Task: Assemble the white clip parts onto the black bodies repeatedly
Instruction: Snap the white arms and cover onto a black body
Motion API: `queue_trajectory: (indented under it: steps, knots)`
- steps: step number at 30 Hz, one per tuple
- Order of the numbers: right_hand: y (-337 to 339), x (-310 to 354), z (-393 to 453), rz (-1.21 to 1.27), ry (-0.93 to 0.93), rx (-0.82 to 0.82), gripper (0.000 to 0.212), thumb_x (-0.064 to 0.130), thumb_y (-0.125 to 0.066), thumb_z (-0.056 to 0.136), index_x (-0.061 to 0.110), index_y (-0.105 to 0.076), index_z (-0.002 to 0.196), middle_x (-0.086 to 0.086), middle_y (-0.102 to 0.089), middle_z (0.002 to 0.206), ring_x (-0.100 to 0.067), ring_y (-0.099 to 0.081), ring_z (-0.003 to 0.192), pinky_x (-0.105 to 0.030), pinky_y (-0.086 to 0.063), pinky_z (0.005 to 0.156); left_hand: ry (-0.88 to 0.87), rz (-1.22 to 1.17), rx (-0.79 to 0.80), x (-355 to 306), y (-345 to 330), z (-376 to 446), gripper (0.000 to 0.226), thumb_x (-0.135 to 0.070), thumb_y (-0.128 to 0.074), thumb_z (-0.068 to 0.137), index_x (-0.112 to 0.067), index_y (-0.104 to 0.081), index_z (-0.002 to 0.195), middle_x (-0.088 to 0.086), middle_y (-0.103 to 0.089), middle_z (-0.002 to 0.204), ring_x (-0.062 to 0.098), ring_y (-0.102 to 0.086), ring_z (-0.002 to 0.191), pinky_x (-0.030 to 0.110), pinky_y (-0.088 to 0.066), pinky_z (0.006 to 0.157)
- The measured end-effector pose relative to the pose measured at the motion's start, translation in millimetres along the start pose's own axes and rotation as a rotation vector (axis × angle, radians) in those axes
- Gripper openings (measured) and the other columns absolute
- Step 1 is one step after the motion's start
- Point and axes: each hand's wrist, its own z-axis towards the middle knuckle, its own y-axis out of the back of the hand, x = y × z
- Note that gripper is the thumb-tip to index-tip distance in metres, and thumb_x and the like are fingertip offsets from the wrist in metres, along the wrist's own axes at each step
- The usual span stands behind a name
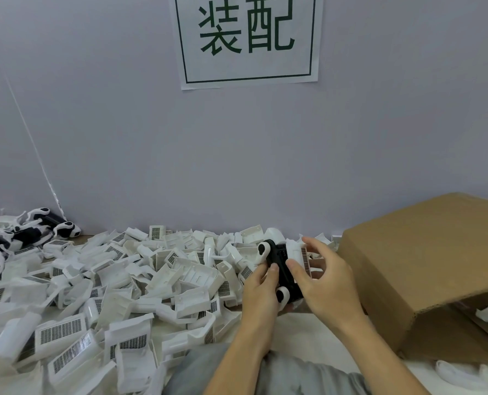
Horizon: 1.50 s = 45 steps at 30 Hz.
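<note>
Left hand (pixel 261 292): grips the black body from its 9 o'clock side, fingers curled onto the front face, thumb side hidden.
Right hand (pixel 327 283): on the body's 3 o'clock side, thumb tip pressed on the black face, the other fingers spread and bent around a white clip part; holding it, though the contact under the fingers is partly hidden.
Black body (pixel 282 269): held up between both hands at about 5 o'clock of the view, standing roughly upright, with a white rounded cap at its top left and another at its bottom (both look already fitted).
White clip part (pixel 296 252): sits against the body's upper right edge, touching it, a dark grille strip along its right side; cannot tell whether it is fully seated.
Pile of white parts (pixel 117 286): loose white shells with grilles, heaped from 6 to 9 o'clock and reaching up behind the hands.
Finished pieces (pixel 17 235): black-and-white units piled at 9 o'clock against the wall, just beside the white pile.
Cardboard box (pixel 425 266): at 3 o'clock, just beside the right hand, tilted, open side facing down-right (a few white parts show inside and below it).
Sign (pixel 248 38): white sheet with green characters and a green border on the wall at 12 o'clock.
Lap (pixel 265 374): grey cloth at 6 o'clock under the forearms.
</note>
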Motion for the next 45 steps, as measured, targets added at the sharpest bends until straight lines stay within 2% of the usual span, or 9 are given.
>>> queue_trajectory:
  steps: [3, 7, 10, 21, 28, 33, 36, 40, 45]
  knots:
    - [-2.2, 1.1, -2.1, -0.013, 0.001, 0.013, 0.054, 0.026, -0.080, 0.084, 0.024, -0.060, 0.135, 0.011, -0.065, 0.122, -0.006, -0.062, 0.110, -0.032, -0.056, 0.091, -0.009, 0.003, 0.034, 1.0, -0.5, -0.2, 0.032, -0.019, -0.042, 0.109, -0.018, -0.074, 0.114, 0.006, -0.078, 0.105, 0.022, -0.075, 0.099, 0.053, -0.061, 0.085]
    - [-2.5, 1.4, -2.5, -0.054, 0.013, -0.008, 0.055, 0.028, -0.081, 0.083, 0.026, -0.060, 0.133, 0.015, -0.064, 0.117, 0.000, -0.060, 0.107, -0.021, -0.052, 0.085, -0.002, -0.029, 0.119, -0.7, -1.5, -2.9, 0.039, -0.014, -0.039, 0.109, -0.024, -0.076, 0.110, 0.006, -0.079, 0.105, 0.021, -0.076, 0.097, 0.037, -0.062, 0.066]
    - [-3.5, 2.0, -1.8, -0.048, 0.008, -0.046, 0.053, 0.029, -0.081, 0.083, 0.023, -0.062, 0.132, 0.013, -0.066, 0.115, -0.002, -0.063, 0.104, -0.030, -0.056, 0.088, 0.001, -0.036, 0.169, -3.5, -4.1, -5.4, 0.051, -0.014, -0.037, 0.109, -0.041, -0.079, 0.095, 0.001, -0.079, 0.105, 0.016, -0.076, 0.095, 0.036, -0.062, 0.065]
    - [-6.8, 0.9, -4.3, -0.020, 0.002, -0.007, 0.051, 0.026, -0.082, 0.081, 0.022, -0.065, 0.129, 0.010, -0.068, 0.114, -0.008, -0.066, 0.102, -0.037, -0.059, 0.088, -0.011, -0.076, 0.158, 1.5, -0.7, -1.3, 0.037, -0.009, -0.040, 0.106, -0.020, -0.075, 0.111, 0.008, -0.078, 0.107, 0.020, -0.076, 0.097, 0.033, -0.061, 0.067]
    - [-7.8, 4.1, -9.5, -0.010, 0.100, 0.085, 0.046, 0.019, -0.075, 0.089, 0.038, -0.059, 0.127, 0.024, -0.062, 0.114, 0.014, -0.056, 0.107, -0.002, -0.044, 0.085, -0.019, -0.153, 0.136, 0.6, 3.6, -0.2, 0.038, -0.036, -0.044, 0.104, -0.020, -0.078, 0.107, 0.013, -0.078, 0.106, 0.024, -0.076, 0.094, 0.034, -0.059, 0.064]
    - [-8.9, 2.6, -8.5, 0.211, -0.076, 0.075, 0.032, 0.017, -0.071, 0.092, 0.031, -0.064, 0.120, 0.016, -0.070, 0.109, -0.001, -0.067, 0.105, -0.022, -0.055, 0.088, -0.105, -0.098, 0.092, 1.6, 2.2, 2.0, 0.026, -0.028, -0.061, 0.099, -0.015, -0.072, 0.118, 0.010, -0.077, 0.110, 0.027, -0.073, 0.105, 0.047, -0.058, 0.092]
    - [-5.0, 3.7, -7.3, 0.326, -0.151, 0.146, 0.021, 0.010, -0.070, 0.092, 0.030, -0.074, 0.098, 0.008, -0.077, 0.099, -0.011, -0.070, 0.102, -0.029, -0.057, 0.087, -0.069, -0.118, 0.087, 4.3, -0.1, 1.0, 0.023, -0.025, -0.061, 0.099, -0.014, -0.072, 0.117, 0.010, -0.077, 0.109, 0.024, -0.074, 0.102, 0.035, -0.060, 0.083]
    - [0.2, 3.4, -6.4, 0.387, -0.273, 0.232, 0.023, 0.014, -0.058, 0.099, 0.025, -0.079, 0.105, -0.001, -0.077, 0.105, -0.021, -0.072, 0.104, -0.047, -0.057, 0.093, -0.052, -0.133, 0.085, 5.7, 1.8, 4.0, 0.022, -0.024, -0.061, 0.099, -0.015, -0.073, 0.115, 0.009, -0.077, 0.109, 0.023, -0.074, 0.103, 0.037, -0.061, 0.083]
    - [0.7, 9.7, -8.6, 0.524, -0.381, 0.321, 0.031, 0.043, -0.052, 0.098, 0.028, -0.080, 0.100, -0.007, -0.078, 0.103, -0.023, -0.075, 0.098, -0.036, -0.063, 0.074, -0.123, -0.106, 0.200, 7.2, 2.3, 4.2, 0.027, -0.034, -0.065, 0.090, -0.022, -0.077, 0.112, 0.012, -0.075, 0.115, 0.028, -0.071, 0.111, 0.044, -0.057, 0.093]
